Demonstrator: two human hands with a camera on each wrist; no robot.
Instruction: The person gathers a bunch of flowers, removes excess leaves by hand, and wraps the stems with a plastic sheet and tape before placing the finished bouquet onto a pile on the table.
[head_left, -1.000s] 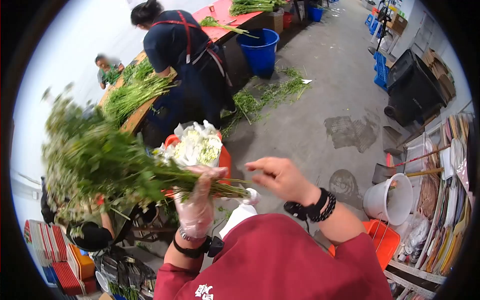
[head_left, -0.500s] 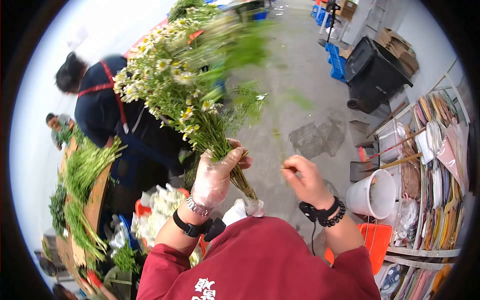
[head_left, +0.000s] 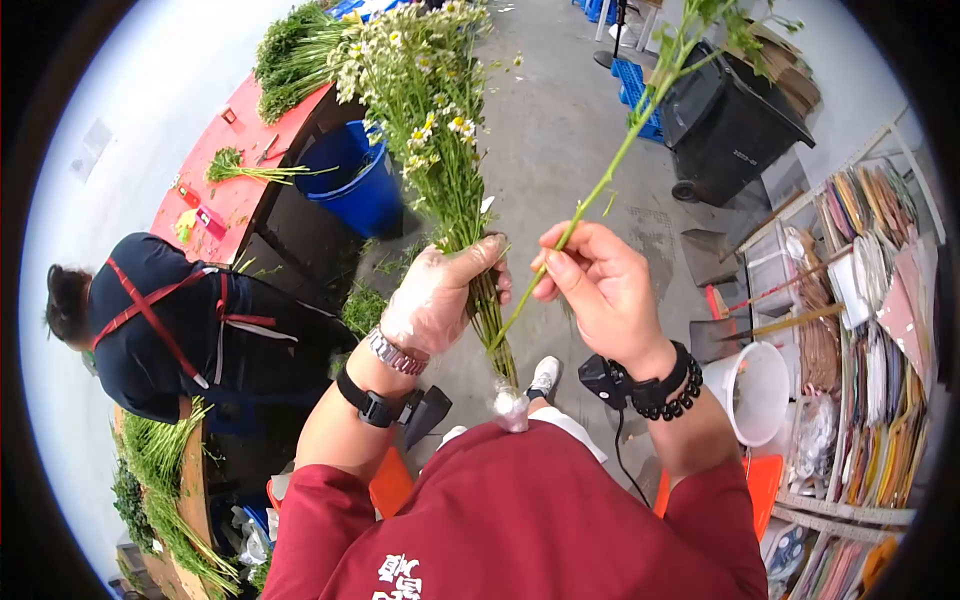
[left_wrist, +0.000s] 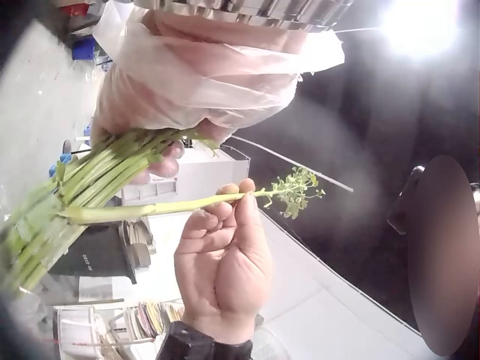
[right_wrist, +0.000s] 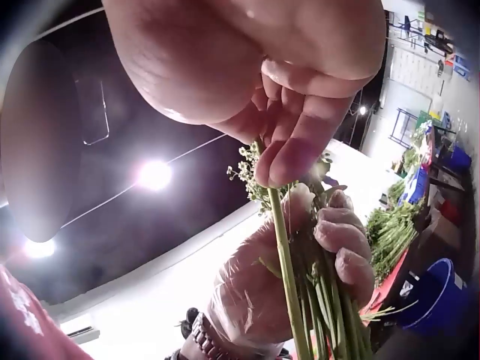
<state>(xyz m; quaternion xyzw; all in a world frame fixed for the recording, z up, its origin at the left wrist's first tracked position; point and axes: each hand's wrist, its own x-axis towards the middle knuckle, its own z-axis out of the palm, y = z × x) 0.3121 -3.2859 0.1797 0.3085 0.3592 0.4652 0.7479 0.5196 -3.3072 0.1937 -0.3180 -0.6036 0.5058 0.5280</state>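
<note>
A bunch of small white daisy-like flowers with yellow centres (head_left: 440, 130) points away from the body in the head view. My left hand (head_left: 425, 305), in a clear plastic glove, grips its stems around the middle. Crumpled clear plastic (head_left: 508, 405) shows at the lower stem ends, close to the red shirt. Just right of the bunch, my bare right hand (head_left: 610, 300) pinches a single green stem (head_left: 612, 172) between thumb and fingers. Leaves spread at that stem's far end, and its cut end overlaps the bunch's stems. Small buds and leaves (left_wrist: 294, 191) show beyond the fingertips in the left wrist view.
A person in a dark shirt and red-strapped apron (head_left: 150, 320) bends over a bench with green stems (head_left: 165, 450) at left. A blue bucket (head_left: 355, 180) stands by a red-topped table (head_left: 215, 150). At right are a black wheeled bin (head_left: 735, 135), a white bucket (head_left: 755, 395) and shelves.
The bunch has swung from pointing left to pointing away from the body. My right hand has come nearer the left, and the leafy stem in it, blurred before, now shows clearly.
</note>
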